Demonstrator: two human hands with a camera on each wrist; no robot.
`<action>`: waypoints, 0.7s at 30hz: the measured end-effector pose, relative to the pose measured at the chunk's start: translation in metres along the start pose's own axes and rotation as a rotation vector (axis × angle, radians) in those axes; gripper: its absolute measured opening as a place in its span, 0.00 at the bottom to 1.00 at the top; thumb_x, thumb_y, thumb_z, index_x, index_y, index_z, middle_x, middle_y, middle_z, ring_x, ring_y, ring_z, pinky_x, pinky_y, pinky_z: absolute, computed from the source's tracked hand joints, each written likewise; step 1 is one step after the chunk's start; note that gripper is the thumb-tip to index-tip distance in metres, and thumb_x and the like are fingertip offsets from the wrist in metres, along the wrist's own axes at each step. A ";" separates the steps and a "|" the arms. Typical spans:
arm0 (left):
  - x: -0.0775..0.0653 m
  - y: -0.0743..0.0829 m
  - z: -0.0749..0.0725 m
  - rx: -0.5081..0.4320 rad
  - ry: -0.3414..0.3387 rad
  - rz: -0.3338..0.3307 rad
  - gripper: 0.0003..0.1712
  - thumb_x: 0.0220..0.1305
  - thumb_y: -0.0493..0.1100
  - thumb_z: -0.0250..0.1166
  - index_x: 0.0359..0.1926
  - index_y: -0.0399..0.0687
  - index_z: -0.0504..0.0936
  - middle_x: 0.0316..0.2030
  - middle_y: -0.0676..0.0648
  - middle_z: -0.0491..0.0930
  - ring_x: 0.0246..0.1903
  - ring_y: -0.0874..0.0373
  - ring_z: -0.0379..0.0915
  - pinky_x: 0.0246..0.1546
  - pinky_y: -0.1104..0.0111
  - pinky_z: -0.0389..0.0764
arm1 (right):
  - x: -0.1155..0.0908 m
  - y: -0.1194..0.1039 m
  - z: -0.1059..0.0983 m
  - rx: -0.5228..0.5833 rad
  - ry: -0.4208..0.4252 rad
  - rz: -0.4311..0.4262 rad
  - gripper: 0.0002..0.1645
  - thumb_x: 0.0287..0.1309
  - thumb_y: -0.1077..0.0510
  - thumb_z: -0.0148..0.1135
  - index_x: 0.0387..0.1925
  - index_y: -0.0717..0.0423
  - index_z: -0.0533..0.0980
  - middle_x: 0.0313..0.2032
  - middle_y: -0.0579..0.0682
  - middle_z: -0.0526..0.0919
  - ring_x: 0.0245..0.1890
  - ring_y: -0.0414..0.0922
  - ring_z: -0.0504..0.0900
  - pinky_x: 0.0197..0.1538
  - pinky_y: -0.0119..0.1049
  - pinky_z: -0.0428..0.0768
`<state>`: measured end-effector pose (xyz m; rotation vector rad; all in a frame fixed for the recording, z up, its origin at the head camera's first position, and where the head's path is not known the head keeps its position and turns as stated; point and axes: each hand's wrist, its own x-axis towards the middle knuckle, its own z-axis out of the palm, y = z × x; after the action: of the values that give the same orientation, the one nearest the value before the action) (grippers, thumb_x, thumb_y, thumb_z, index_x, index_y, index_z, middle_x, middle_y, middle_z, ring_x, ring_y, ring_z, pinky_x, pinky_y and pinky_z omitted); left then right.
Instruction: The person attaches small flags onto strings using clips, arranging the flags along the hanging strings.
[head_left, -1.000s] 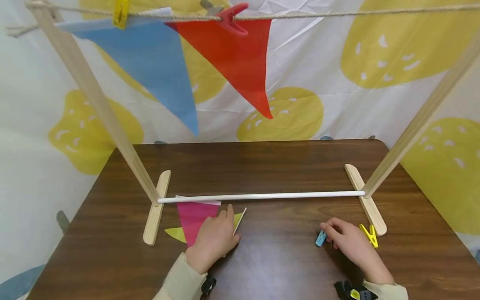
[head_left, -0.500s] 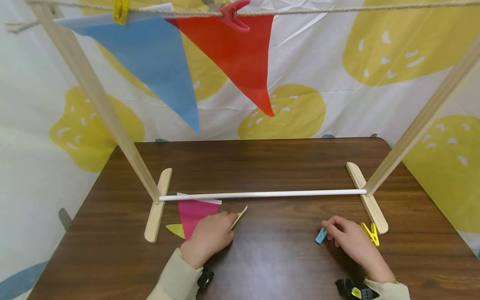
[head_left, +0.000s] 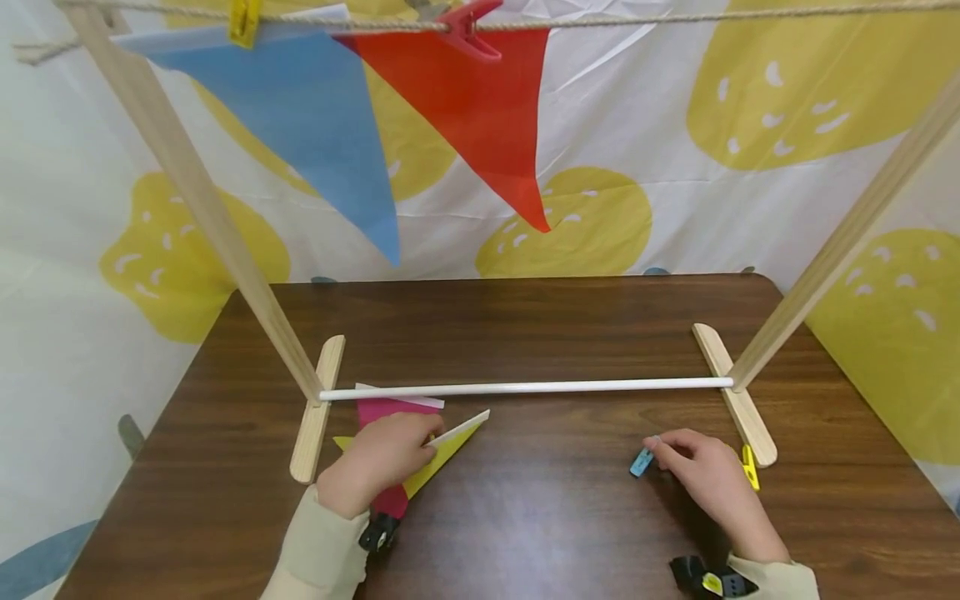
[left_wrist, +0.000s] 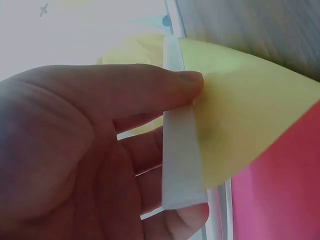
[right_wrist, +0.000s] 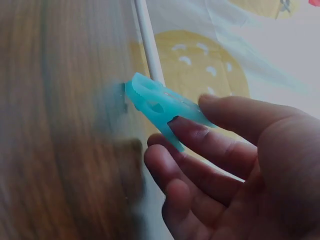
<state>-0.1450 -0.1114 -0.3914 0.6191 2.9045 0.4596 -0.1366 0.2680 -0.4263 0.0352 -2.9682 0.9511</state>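
Observation:
My left hand (head_left: 378, 458) pinches a yellow triangular pennant (head_left: 450, 458) by its white folded top strip (left_wrist: 182, 155). In the left wrist view the thumb lies across that strip, with the fingers behind it. Partly under the yellow pennant and my hand is a pink pennant (head_left: 390, 502) with a white top edge. Over on the right, my right hand (head_left: 708, 479) holds a light blue clothespin (right_wrist: 155, 107) between thumb and fingers, its jaws pointing away from the palm. A yellow clothespin (head_left: 750, 468) shows just beyond that hand, partly hidden by it.
A wooden stand with a left post (head_left: 202, 208), a right post (head_left: 840, 225) and a white crossbar (head_left: 525, 388) spans the brown table (head_left: 525, 325). From its twine (head_left: 675, 18) hang a blue pennant (head_left: 300, 125) and a red pennant (head_left: 480, 108), with yellow and red clothespins.
My left hand has taken hold of the yellow pennant's top strip and drawn it left and up over the pink one. My right hand stays almost still with the blue clothespin.

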 end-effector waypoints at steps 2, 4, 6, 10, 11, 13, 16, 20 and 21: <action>-0.001 -0.002 -0.001 -0.006 0.007 0.014 0.05 0.52 0.37 0.57 0.29 0.53 0.77 0.18 0.59 0.68 0.20 0.62 0.64 0.23 0.69 0.66 | -0.001 0.001 0.000 0.024 0.010 0.004 0.23 0.56 0.40 0.53 0.34 0.54 0.80 0.22 0.44 0.78 0.21 0.40 0.73 0.24 0.33 0.70; -0.001 -0.004 -0.001 -0.014 0.009 0.018 0.06 0.53 0.36 0.56 0.28 0.53 0.76 0.18 0.59 0.68 0.20 0.62 0.64 0.23 0.69 0.66 | -0.001 0.001 0.001 0.048 0.016 0.002 0.22 0.57 0.41 0.52 0.35 0.54 0.80 0.23 0.45 0.79 0.19 0.39 0.74 0.23 0.32 0.71; -0.002 -0.006 -0.001 -0.024 0.014 0.018 0.07 0.53 0.35 0.55 0.28 0.53 0.76 0.18 0.59 0.68 0.20 0.62 0.63 0.23 0.69 0.67 | -0.001 0.003 0.001 0.059 0.036 -0.020 0.20 0.58 0.43 0.52 0.36 0.54 0.79 0.24 0.45 0.79 0.18 0.39 0.74 0.22 0.31 0.71; -0.003 -0.008 -0.003 -0.030 0.042 0.028 0.08 0.54 0.35 0.55 0.26 0.53 0.75 0.17 0.59 0.67 0.19 0.63 0.63 0.23 0.70 0.67 | -0.001 0.004 0.002 0.079 0.080 -0.057 0.17 0.58 0.46 0.54 0.35 0.54 0.79 0.26 0.46 0.78 0.19 0.38 0.74 0.22 0.30 0.72; -0.003 -0.008 -0.004 -0.029 0.058 0.033 0.07 0.54 0.35 0.55 0.26 0.53 0.75 0.18 0.59 0.68 0.20 0.63 0.63 0.24 0.70 0.68 | -0.001 0.004 0.002 0.087 0.085 -0.059 0.17 0.58 0.46 0.55 0.36 0.55 0.79 0.27 0.46 0.78 0.19 0.38 0.75 0.22 0.30 0.73; -0.003 -0.008 -0.005 -0.020 0.090 0.041 0.07 0.56 0.36 0.55 0.28 0.54 0.76 0.21 0.59 0.71 0.22 0.64 0.65 0.26 0.69 0.70 | -0.001 0.005 0.002 0.103 0.082 -0.051 0.17 0.57 0.46 0.55 0.37 0.55 0.77 0.27 0.47 0.78 0.20 0.38 0.75 0.22 0.31 0.73; -0.002 -0.008 -0.007 -0.010 0.123 0.043 0.06 0.57 0.38 0.55 0.32 0.55 0.77 0.25 0.59 0.73 0.25 0.64 0.67 0.30 0.68 0.72 | -0.001 0.005 0.002 0.094 0.051 -0.041 0.16 0.56 0.46 0.56 0.37 0.55 0.76 0.25 0.47 0.76 0.19 0.38 0.74 0.22 0.31 0.71; -0.001 -0.005 -0.009 -0.013 0.117 0.016 0.07 0.57 0.40 0.54 0.35 0.54 0.77 0.27 0.58 0.75 0.25 0.63 0.68 0.31 0.66 0.72 | -0.001 0.006 0.003 0.078 -0.008 -0.047 0.14 0.57 0.47 0.56 0.36 0.54 0.75 0.20 0.46 0.72 0.17 0.38 0.70 0.22 0.31 0.67; -0.001 -0.005 -0.010 -0.011 0.113 0.004 0.06 0.57 0.41 0.54 0.34 0.54 0.76 0.25 0.57 0.74 0.24 0.62 0.68 0.30 0.66 0.72 | -0.001 0.006 0.003 0.078 -0.019 -0.049 0.14 0.57 0.48 0.56 0.36 0.54 0.75 0.20 0.46 0.72 0.17 0.38 0.70 0.22 0.32 0.67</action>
<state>-0.1480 -0.1186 -0.3839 0.6173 3.0045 0.5274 -0.1358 0.2710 -0.4320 0.1181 -2.9308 1.0665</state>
